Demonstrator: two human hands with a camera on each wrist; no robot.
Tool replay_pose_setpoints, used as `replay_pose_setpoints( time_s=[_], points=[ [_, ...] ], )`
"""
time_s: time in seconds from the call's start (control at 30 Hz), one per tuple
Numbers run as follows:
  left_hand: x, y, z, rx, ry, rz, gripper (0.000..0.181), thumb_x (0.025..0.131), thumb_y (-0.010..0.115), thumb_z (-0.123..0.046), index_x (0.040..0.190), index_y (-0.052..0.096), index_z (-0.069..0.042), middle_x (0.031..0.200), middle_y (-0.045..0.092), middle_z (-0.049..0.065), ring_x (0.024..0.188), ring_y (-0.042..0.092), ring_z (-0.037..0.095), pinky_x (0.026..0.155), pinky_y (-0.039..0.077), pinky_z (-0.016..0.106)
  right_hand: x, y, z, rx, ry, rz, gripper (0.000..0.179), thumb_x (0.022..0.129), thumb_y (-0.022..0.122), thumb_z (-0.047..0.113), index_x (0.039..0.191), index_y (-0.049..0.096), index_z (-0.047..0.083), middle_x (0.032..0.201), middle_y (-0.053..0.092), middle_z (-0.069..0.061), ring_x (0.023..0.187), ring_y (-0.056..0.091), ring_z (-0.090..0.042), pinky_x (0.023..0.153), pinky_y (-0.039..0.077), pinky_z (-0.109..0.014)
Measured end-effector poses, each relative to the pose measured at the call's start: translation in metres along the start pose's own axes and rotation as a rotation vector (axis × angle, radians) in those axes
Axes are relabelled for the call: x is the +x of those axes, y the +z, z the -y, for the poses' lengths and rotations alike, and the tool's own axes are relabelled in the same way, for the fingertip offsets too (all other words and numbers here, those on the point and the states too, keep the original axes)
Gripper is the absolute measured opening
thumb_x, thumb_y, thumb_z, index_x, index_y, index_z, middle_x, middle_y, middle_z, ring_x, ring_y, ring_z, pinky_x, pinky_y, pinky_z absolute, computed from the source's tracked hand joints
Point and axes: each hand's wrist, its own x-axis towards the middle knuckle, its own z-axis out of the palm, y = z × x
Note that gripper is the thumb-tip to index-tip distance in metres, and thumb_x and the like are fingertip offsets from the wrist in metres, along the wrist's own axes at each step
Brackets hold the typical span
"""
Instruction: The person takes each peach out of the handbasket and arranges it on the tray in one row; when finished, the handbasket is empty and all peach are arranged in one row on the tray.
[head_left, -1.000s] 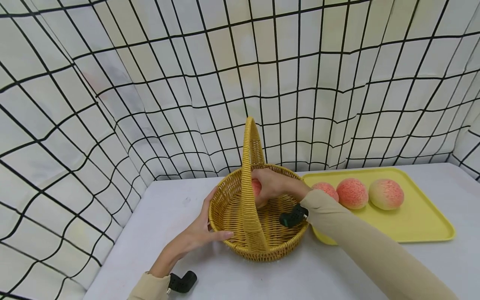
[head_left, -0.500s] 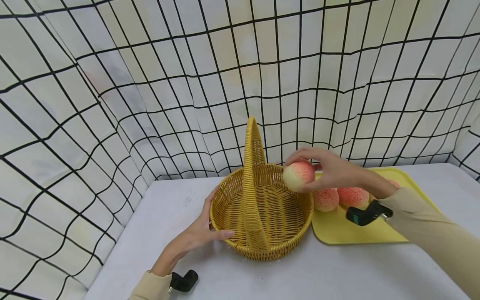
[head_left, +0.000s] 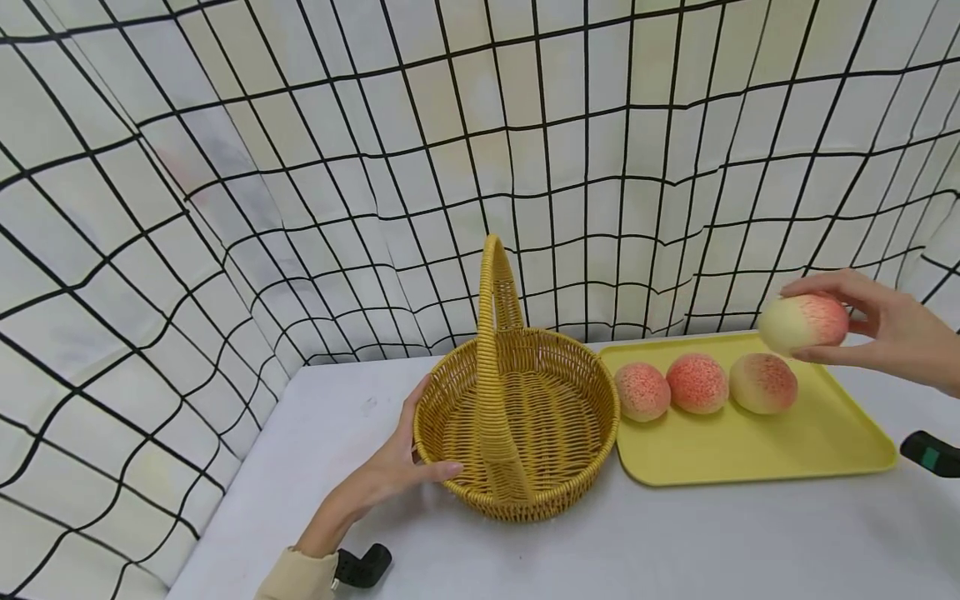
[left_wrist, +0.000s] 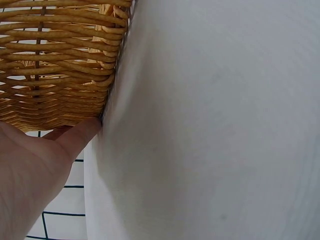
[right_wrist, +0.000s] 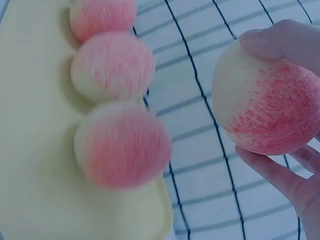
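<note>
In the head view, my left hand (head_left: pixel 397 462) rests against the left side of an empty woven basket (head_left: pixel 555 492), thumb spread along the front and fingers along the outer wall. The left wrist view shows the hand (left_wrist: pixel 40 160) low on the basket's wickerwork (left_wrist: pixel 55 65). My right hand (head_left: pixel 892 329) holds a peach (head_left: pixel 802 323) between thumb and fingers, raised over the back right of a yellow tray (head_left: pixel 757 454). Seen from the right wrist, this pale and pink peach (right_wrist: pixel 272 107) is gripped from the side.
Three more peaches lie in a row on the tray: a left one (head_left: pixel 642 392), a middle one (head_left: pixel 697 383) and a right one (head_left: pixel 763 383). The basket's tall handle (head_left: pixel 491 358) arches over it. Behind the white table (head_left: pixel 330 417) hangs a black-gridded white cloth (head_left: pixel 570 183).
My right hand has lifted the peach out of the basket and carried it right, across to the tray's far end. The left hand has stayed at the basket.
</note>
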Motion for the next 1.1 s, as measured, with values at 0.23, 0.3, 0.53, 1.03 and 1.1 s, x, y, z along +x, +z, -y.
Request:
replay_pose_setpoints(
  time_s=[0.23, 0.3, 0.53, 1.03, 1.1],
  points=[
    [0.000, 0.000, 0.001, -0.009, 0.005, 0.003, 0.128, 0.085, 0.085, -0.035, 0.167, -0.012, -0.032, 0.173, -0.001, 0.019, 0.158, 0.010, 0.044, 0.121, 0.013, 0.068, -0.024, -0.002, -0.053, -0.020, 0.073, -0.019, 0.070, 0.073, 0.092, -0.006, 0.131, 0.058, 0.010, 0.120, 0.048, 0.035, 0.106, 0.042, 0.018, 0.073, 0.039, 0.000],
    [0.000, 0.001, 0.001, -0.012, 0.010, 0.007, 0.128, 0.084, 0.085, -0.036, 0.167, -0.012, -0.032, 0.173, -0.001, 0.019, 0.158, 0.010, 0.044, 0.121, 0.013, 0.068, -0.030, 0.002, -0.065, -0.023, 0.087, -0.004, 0.069, 0.071, 0.093, -0.006, 0.129, 0.058, 0.009, 0.118, 0.047, 0.037, 0.106, 0.040, 0.020, 0.072, 0.041, 0.000],
    [0.000, 0.000, 0.002, -0.017, 0.010, 0.010, 0.128, 0.084, 0.085, -0.037, 0.166, -0.012, -0.035, 0.173, 0.000, 0.020, 0.157, 0.011, 0.045, 0.121, 0.014, 0.069, -0.040, 0.009, -0.093, -0.016, 0.129, 0.057, 0.066, 0.072, 0.094, -0.001, 0.128, 0.060, 0.009, 0.117, 0.046, 0.039, 0.103, 0.040, 0.020, 0.071, 0.045, -0.003],
    [0.000, 0.001, 0.001, -0.012, 0.020, 0.007, 0.126, 0.085, 0.085, -0.036, 0.166, -0.011, -0.036, 0.173, 0.001, 0.019, 0.157, 0.013, 0.045, 0.121, 0.014, 0.070, -0.037, 0.015, -0.096, -0.129, 0.071, 0.120, 0.067, 0.069, 0.097, 0.006, 0.127, 0.063, 0.002, 0.121, 0.049, 0.032, 0.099, 0.039, 0.022, 0.073, 0.044, -0.009],
    [0.000, 0.000, 0.001, -0.014, 0.022, 0.009, 0.126, 0.085, 0.085, -0.035, 0.166, -0.011, -0.036, 0.173, 0.000, 0.019, 0.157, 0.013, 0.045, 0.121, 0.015, 0.069, -0.036, 0.016, -0.090, -0.165, 0.095, 0.126, 0.070, 0.069, 0.098, 0.009, 0.127, 0.061, -0.001, 0.128, 0.054, 0.010, 0.108, 0.049, 0.006, 0.070, 0.045, -0.013]
  ],
)
